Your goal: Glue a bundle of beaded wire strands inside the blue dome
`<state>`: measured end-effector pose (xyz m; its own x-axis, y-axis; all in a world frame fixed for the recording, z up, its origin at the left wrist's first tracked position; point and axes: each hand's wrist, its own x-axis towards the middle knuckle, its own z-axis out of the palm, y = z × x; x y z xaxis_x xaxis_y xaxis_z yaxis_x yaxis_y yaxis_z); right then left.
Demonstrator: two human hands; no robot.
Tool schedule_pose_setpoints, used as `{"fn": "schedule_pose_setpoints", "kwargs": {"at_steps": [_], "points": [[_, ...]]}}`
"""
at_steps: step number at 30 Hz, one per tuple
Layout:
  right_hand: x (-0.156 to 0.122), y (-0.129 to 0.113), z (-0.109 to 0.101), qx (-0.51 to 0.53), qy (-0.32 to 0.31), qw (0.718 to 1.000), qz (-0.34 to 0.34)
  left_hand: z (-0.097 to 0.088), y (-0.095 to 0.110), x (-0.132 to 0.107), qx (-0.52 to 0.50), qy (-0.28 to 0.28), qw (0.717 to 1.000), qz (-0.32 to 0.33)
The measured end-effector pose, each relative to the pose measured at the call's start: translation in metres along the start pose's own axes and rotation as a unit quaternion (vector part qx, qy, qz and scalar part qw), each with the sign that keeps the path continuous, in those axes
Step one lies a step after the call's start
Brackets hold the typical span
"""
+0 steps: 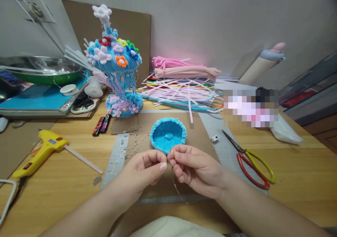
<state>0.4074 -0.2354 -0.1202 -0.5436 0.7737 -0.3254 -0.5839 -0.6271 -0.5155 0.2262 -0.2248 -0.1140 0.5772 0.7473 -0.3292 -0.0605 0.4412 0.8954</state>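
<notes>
At left on the pale wooden worktop, shows a yellow plastic glue gun, then clear round beads on fine strands. With the left hand, fingers nipped together, pinches a thin pale strand trailing below. Just beyond, on flat brown cardboard, has a bright-blue, fuzzy-rimmed bowl-shaped piece. With the right hand, fingertips likewise closed, grasps the same strand. Farther right, shows metal scissors with red and yellow handles.

Thin strand dangling; blue fuzzy-rimmed cup beyond.
</notes>
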Motion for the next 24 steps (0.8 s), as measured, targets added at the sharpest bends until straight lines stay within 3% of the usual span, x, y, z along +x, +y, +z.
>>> {"fn": "schedule_pose_setpoints", "kwargs": {"at_steps": [4, 15, 19, 24], "points": [[-0.0009, -0.0006, -0.0007, -0.002, -0.022, 1.0, -0.004, 0.0008, 0.0003, 0.0006, -0.012, 0.026, 1.0, -0.008], [0.0018, 0.0008, -0.0009, 0.009, -0.037, 0.999, -0.008, 0.0016, -0.0007, -0.0002, -0.026, 0.009, 0.999, -0.016], [0.0006, -0.0001, -0.0008, 0.009, -0.029, 1.0, 0.0, 0.0033, 0.0, 0.0014, -0.021, 0.031, 0.999, -0.007], [-0.0001, -0.0011, -0.0008, 0.009, -0.021, 1.0, 0.003, 0.0017, -0.0017, 0.0024, -0.027, 0.105, 0.994, 0.022]]}}
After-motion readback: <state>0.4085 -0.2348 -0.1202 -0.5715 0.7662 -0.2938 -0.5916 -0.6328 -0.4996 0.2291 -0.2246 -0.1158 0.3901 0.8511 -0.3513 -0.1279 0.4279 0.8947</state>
